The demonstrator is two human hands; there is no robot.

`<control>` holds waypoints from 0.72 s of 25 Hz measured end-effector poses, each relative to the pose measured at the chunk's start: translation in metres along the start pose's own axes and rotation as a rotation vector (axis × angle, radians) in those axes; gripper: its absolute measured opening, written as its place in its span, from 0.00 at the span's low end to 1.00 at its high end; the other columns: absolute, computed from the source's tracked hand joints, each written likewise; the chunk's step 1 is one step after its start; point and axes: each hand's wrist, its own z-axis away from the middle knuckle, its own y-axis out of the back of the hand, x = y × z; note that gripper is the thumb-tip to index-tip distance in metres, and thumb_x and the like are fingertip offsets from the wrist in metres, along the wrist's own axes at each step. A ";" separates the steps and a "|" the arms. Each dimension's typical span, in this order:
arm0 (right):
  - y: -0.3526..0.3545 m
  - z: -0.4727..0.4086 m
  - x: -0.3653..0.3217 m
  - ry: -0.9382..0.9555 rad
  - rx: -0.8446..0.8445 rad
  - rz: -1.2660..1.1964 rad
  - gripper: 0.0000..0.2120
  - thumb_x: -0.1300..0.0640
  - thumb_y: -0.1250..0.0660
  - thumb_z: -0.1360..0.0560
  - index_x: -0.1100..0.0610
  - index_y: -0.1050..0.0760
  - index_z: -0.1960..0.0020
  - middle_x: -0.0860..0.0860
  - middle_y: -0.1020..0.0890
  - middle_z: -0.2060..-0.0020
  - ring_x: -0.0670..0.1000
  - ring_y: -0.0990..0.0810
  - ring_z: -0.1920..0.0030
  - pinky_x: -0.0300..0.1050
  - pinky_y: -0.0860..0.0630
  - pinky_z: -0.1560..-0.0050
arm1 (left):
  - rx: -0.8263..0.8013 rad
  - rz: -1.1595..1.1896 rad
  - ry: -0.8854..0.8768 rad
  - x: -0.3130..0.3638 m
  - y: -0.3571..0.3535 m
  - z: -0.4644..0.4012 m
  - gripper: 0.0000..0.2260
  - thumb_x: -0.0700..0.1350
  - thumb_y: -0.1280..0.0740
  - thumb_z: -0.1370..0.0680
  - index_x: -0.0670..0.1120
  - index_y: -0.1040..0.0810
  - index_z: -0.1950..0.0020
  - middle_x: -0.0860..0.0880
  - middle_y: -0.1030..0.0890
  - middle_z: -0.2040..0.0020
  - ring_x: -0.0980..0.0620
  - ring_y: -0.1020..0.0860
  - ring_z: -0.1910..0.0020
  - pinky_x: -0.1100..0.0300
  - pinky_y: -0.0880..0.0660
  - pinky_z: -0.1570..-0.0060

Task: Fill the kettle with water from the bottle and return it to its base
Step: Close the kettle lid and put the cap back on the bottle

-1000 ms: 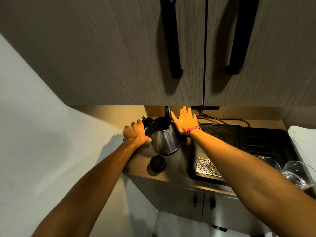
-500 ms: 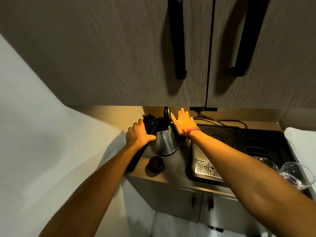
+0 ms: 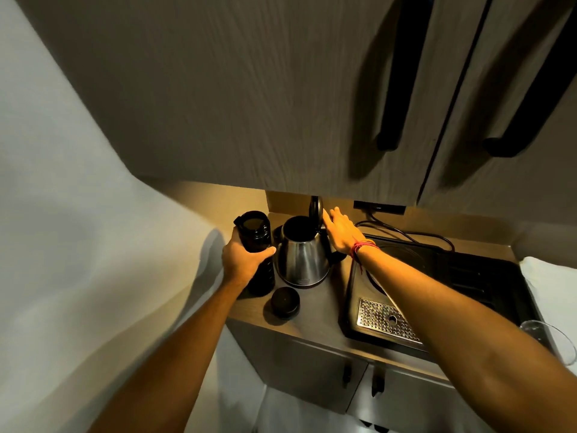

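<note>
No writing or brand can be read on anything in front of you; a small mark low on the kettle is too blurred to make out. The cupboard (image 3: 281, 89) with its black handles fills the upper view, and below it the counter (image 3: 318, 310) carries a black tray (image 3: 468, 276) at your right. The steel kettle (image 3: 301, 260) stands on the counter with its lid (image 3: 315, 210) tipped upright, open at the top. Your left hand (image 3: 245, 260) is wrapped around the dark bottle (image 3: 257, 245), which stands upright and uncapped just beside the kettle. Your right hand (image 3: 342, 234) is spread flat with fingers extended, its fingertips at the raised lid. The bottle's round black cap (image 3: 284, 301) lies on the counter in front of the kettle.
</note>
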 end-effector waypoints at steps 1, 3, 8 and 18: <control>-0.001 -0.001 -0.001 0.015 0.005 0.035 0.24 0.52 0.48 0.18 0.57 0.44 0.23 0.63 0.31 0.40 0.66 0.27 0.42 0.60 0.26 0.41 | 0.017 0.018 0.010 -0.003 0.002 0.001 0.36 0.52 0.17 0.38 0.45 0.26 0.34 0.45 0.18 0.43 0.45 0.19 0.44 0.49 0.21 0.46; -0.001 -0.002 -0.006 0.031 -0.001 0.093 0.27 0.52 0.45 0.19 0.55 0.47 0.22 0.62 0.31 0.39 0.65 0.28 0.42 0.60 0.26 0.42 | 0.021 0.064 0.022 -0.010 0.006 0.000 0.37 0.51 0.17 0.38 0.45 0.27 0.33 0.45 0.18 0.42 0.45 0.20 0.43 0.51 0.22 0.44; -0.001 -0.007 -0.021 0.013 -0.092 0.170 0.29 0.48 0.44 0.19 0.51 0.46 0.21 0.62 0.34 0.32 0.68 0.33 0.34 0.66 0.29 0.37 | -0.139 0.148 0.036 -0.007 0.022 -0.003 0.44 0.59 0.18 0.40 0.46 0.31 0.29 0.46 0.22 0.36 0.47 0.24 0.36 0.50 0.24 0.39; -0.018 0.006 -0.035 -0.033 0.051 0.013 0.35 0.35 0.57 0.20 0.53 0.49 0.19 0.49 0.51 0.19 0.57 0.55 0.19 0.69 0.55 0.23 | -0.127 -0.429 -0.547 0.077 -0.015 0.014 0.28 0.47 0.37 0.20 0.44 0.42 0.22 0.42 0.34 0.26 0.43 0.29 0.31 0.50 0.23 0.40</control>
